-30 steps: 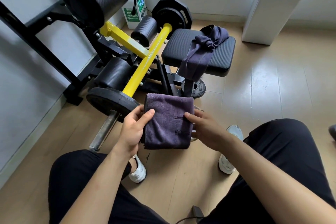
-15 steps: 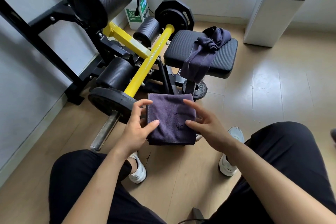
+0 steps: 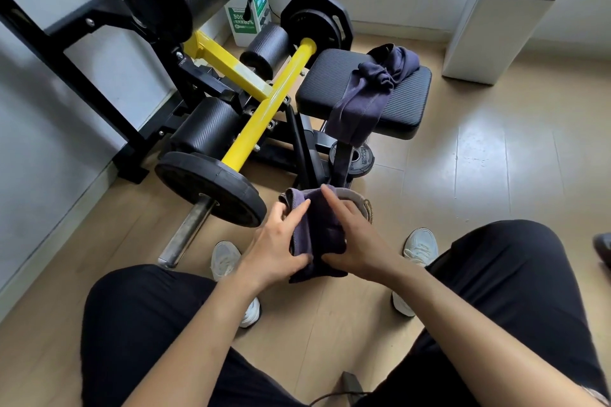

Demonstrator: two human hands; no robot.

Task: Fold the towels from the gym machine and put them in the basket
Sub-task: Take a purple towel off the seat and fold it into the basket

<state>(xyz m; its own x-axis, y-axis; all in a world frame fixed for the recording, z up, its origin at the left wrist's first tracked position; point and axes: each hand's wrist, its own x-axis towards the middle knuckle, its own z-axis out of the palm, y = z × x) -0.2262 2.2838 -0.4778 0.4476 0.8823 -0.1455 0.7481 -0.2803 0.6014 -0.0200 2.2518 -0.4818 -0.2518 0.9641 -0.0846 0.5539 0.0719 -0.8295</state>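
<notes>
Left hand (image 3: 274, 251) and right hand (image 3: 357, 241) grip a nearly folded dark purple cloth towel (image 3: 317, 228) near centre, while a crumpled purple towel (image 3: 373, 89) on the far black padded seat (image 3: 320, 82) awaits folding, and basketing likely remains for both.

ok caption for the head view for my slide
The left hand and right hand hold a half-folded purple towel; a second towel drapes over the machine's padded seat.

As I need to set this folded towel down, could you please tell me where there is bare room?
Bare floor right of the padded seat, toward the white cabinet; the seat's left half beside the draped towel. Crowded left: weight plate, yellow bar.
</notes>
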